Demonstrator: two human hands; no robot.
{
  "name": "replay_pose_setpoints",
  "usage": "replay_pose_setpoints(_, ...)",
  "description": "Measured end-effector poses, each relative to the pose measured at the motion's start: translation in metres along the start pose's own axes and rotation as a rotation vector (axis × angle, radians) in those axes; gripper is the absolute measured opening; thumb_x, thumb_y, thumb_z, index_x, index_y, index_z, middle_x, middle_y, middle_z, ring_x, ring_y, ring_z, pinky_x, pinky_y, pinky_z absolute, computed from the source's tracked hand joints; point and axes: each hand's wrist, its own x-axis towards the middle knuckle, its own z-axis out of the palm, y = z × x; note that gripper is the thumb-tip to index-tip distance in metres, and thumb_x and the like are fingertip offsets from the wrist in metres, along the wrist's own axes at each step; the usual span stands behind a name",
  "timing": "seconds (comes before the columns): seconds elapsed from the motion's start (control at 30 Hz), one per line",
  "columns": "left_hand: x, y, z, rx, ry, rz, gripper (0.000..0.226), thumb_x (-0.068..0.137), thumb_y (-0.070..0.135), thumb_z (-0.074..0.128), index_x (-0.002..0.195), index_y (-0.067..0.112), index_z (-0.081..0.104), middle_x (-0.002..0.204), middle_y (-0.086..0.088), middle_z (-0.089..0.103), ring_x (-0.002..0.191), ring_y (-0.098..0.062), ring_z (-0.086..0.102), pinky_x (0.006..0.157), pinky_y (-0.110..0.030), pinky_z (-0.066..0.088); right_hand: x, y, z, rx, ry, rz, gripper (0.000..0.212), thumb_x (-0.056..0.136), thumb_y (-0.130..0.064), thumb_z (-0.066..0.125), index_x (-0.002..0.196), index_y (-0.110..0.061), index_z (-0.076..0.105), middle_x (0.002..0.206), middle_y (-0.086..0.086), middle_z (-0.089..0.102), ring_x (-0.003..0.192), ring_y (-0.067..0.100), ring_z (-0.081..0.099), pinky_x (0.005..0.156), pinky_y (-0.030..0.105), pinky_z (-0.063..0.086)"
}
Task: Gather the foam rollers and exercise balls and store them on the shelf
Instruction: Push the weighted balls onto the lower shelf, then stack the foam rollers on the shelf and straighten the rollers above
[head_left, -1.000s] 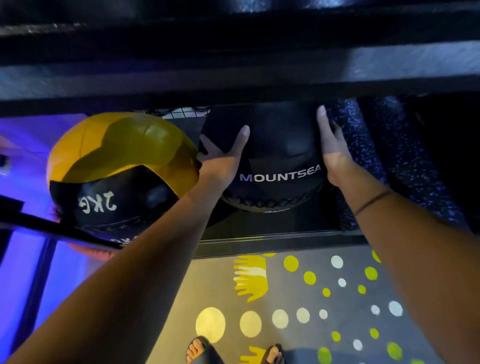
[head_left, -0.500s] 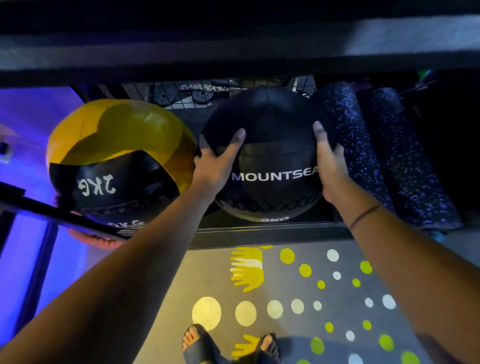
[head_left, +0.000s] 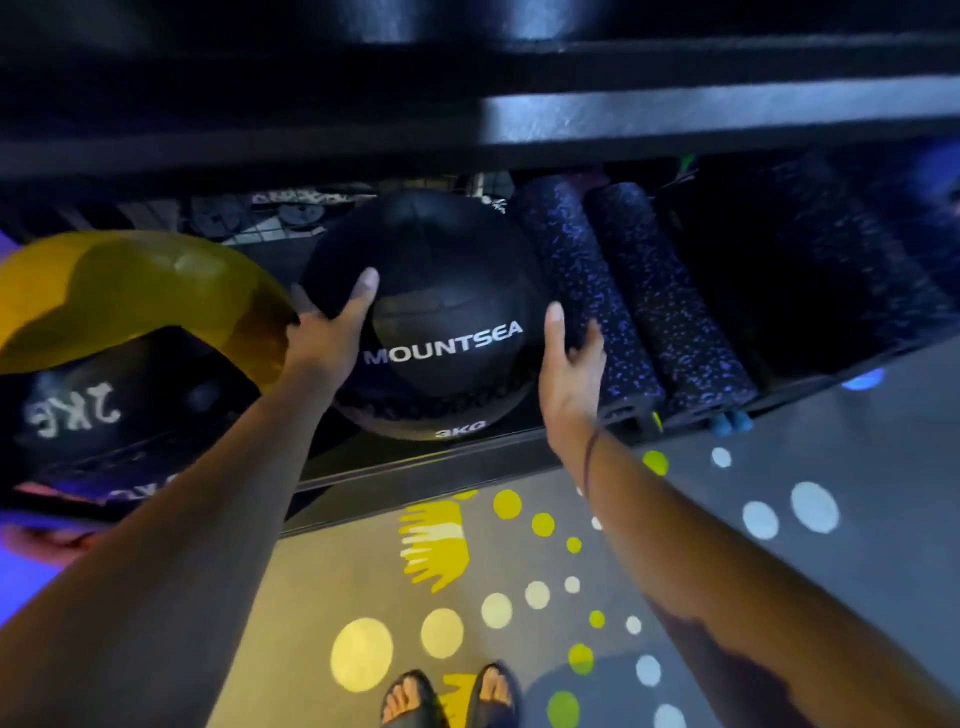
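Note:
A black exercise ball (head_left: 447, 312) marked MOUNTSEA and 3KG rests on the lower shelf (head_left: 415, 467). My left hand (head_left: 332, 332) curls over its left side. My right hand (head_left: 569, 374) lies flat against its right side, wedged between the ball and a black foam roller (head_left: 587, 291) with purple specks. A second speckled roller (head_left: 670, 301) lies beside the first. Left of the black ball, a yellow and black ball (head_left: 130, 291) marked 2KG sits on the same shelf.
An upper shelf board (head_left: 675, 119) overhangs the balls. Wire mesh (head_left: 260, 228) backs the shelf. A dark bay (head_left: 810, 291) lies right of the rollers. Small blue items (head_left: 730, 422) poke out under the rollers. The floor (head_left: 831, 571) has coloured dots, with my sandalled feet (head_left: 452, 696) below.
The black ball now sits lower and nearer the shelf's front, with its 3KG mark showing. My right hand has slid down its right side. The view has shifted left.

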Motion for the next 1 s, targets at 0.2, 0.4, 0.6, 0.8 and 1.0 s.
replay_pose_setpoints(0.2,-0.064,0.001,0.023,0.165,0.484,0.800,0.062,0.101,0.042,0.060,0.148,0.005,0.046,0.139,-0.029,0.050,0.127,-0.043,0.046,0.111,-0.049,0.040,-0.012,0.045,-0.075,-0.003,0.023,-0.019,0.062,0.103,-0.042,0.053,0.154,-0.012,0.036,0.135,0.005,0.055,0.123,0.010,0.054,0.103,0.007,0.038)
replay_pose_setpoints(0.4,-0.145,-0.007,0.128,0.240,0.318,1.139,0.034,0.089,0.018,0.071,0.121,0.008,0.069,0.129,-0.023,0.052,0.119,-0.037,0.045,0.109,-0.044,0.037,0.016,0.075,-0.147,-0.134,0.097,-0.060,0.044,0.104,-0.019,0.054,0.143,-0.002,0.048,0.130,0.010,0.061,0.114,0.014,0.057,0.087,-0.001,0.036)
replay_pose_setpoints(0.6,-0.136,-0.015,0.256,0.463,0.099,1.053,0.035,0.086,0.021,0.063,0.118,0.007,0.066,0.117,-0.017,0.055,0.103,-0.038,0.052,0.092,-0.048,0.050,0.074,0.106,-0.221,-0.422,-0.034,-0.161,0.052,0.085,-0.037,0.049,0.131,-0.014,0.060,0.118,0.008,0.064,0.111,0.024,0.060,0.102,0.038,0.047)
replay_pose_setpoints(0.8,-0.105,0.009,0.342,0.978,-0.038,0.792,0.104,0.085,0.043,0.074,0.165,0.025,0.009,0.168,-0.019,0.011,0.148,-0.050,0.023,0.120,-0.057,0.032,0.156,0.112,-0.278,-0.940,-0.214,-0.640,0.077,0.079,-0.015,0.072,0.151,-0.013,0.044,0.156,0.012,0.043,0.142,0.034,0.041,0.117,0.048,0.037)
replay_pose_setpoints(1.0,-0.076,0.034,0.386,1.141,-0.088,0.585,0.122,0.090,0.035,0.078,0.154,0.050,-0.025,0.162,-0.011,-0.040,0.151,-0.057,-0.014,0.116,-0.067,0.031,0.209,0.125,-0.279,-1.293,-0.471,-0.655,0.102,0.091,-0.026,0.071,0.162,-0.030,-0.002,0.168,0.018,0.004,0.155,0.036,0.012,0.124,0.044,0.022)
